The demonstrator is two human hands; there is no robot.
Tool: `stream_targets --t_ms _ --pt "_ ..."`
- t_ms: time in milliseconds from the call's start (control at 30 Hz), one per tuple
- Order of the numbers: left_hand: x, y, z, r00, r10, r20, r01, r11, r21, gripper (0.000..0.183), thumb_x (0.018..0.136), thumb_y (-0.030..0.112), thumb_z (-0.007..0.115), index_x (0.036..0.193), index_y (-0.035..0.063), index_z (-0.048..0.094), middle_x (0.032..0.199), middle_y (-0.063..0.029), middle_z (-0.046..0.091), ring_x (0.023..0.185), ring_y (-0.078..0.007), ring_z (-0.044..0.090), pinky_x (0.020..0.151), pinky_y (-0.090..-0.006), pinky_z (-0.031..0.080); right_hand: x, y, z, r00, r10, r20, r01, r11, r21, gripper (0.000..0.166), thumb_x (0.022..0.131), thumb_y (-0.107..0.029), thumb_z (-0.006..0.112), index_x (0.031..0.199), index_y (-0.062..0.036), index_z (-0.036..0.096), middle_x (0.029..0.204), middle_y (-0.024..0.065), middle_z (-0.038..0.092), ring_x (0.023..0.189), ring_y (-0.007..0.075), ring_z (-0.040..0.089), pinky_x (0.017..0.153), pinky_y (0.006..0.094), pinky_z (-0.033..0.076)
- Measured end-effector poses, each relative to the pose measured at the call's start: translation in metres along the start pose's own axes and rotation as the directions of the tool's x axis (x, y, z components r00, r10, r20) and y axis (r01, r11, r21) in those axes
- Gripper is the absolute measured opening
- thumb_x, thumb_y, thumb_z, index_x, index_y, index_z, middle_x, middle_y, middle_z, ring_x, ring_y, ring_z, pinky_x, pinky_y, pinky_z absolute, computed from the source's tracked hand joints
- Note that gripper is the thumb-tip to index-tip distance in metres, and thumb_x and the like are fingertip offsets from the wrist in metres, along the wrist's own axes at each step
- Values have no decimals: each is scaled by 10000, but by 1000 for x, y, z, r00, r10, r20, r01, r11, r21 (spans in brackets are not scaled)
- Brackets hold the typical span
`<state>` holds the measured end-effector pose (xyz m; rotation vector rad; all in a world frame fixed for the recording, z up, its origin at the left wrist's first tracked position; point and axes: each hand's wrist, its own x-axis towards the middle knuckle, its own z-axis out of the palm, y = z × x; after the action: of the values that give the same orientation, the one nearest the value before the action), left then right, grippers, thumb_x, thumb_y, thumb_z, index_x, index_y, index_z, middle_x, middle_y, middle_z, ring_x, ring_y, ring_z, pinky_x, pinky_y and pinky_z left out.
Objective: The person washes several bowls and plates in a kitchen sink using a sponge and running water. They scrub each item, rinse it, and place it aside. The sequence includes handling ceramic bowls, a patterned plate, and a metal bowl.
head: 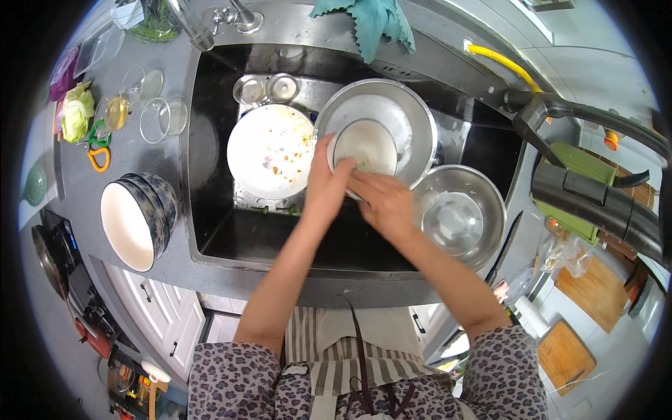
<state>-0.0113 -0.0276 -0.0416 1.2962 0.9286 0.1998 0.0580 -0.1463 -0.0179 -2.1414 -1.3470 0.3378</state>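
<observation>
A bowl with a white inside [370,142] is tilted over a large stainless steel basin [420,113] in the sink. My left hand [329,181] grips its left rim, the thumb lying over the near edge. Fingers of my right hand [386,202] lie over the bowl's near rim beside that thumb; what is under them is hidden. To the left, a white plate [257,152] bears orange and pale food scraps. Right of my hands, a second steel basin [491,210] holds what looks like clear water. Two small glass bowls [248,89] [282,87] stand behind the plate.
A dark sink [210,231] surrounds the dishes. Stacked patterned bowls [128,226], glass cups [157,121] and scissors [98,158] stand left on the counter. A knife [506,247] lies near the right edge. A teal cloth [375,26] hangs at the back; a faucet [194,31] is back left.
</observation>
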Motion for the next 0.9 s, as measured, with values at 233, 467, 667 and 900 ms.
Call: stream_targets --t_ms 233,467,667,900 --pt "2 0 -4 994 84 71 -99 965 243 414 908 267 462 1238 20 422 1134 -265 528 1072 -411 499 898 -404 395 -6 11 -6 962 96 255 -42 977 -208 569 560 28 670 1113 -68 577 1198 79 549 1104 264 524 838 349 484" --pt "10 1 5 993 -73 97 43 958 283 472 924 396 405 1223 31 435 1055 -299 553 1005 -452 518 852 -439 410 -4 18 -4 825 217 522 -296 953 70 602 583 -85 719 1156 -54 537 1248 133 493 1149 280 476 916 368 426" --pt "8 -8 23 993 -63 101 27 946 322 497 923 425 381 1215 27 441 1011 -326 554 966 -458 533 836 -439 416 2 36 -7 941 95 324 -126 989 73 517 583 -72 699 1084 -23 579 1143 160 568 1038 344 534 875 377 439" --pt "38 8 5 730 -522 442 594 804 -32 632 881 539 397 1220 9 459 1139 -178 557 980 -273 583 758 -369 492 12 45 -28 705 453 545 -709 473 524 491 648 -62 728 1105 8 566 1020 119 627 940 249 605 832 329 453"
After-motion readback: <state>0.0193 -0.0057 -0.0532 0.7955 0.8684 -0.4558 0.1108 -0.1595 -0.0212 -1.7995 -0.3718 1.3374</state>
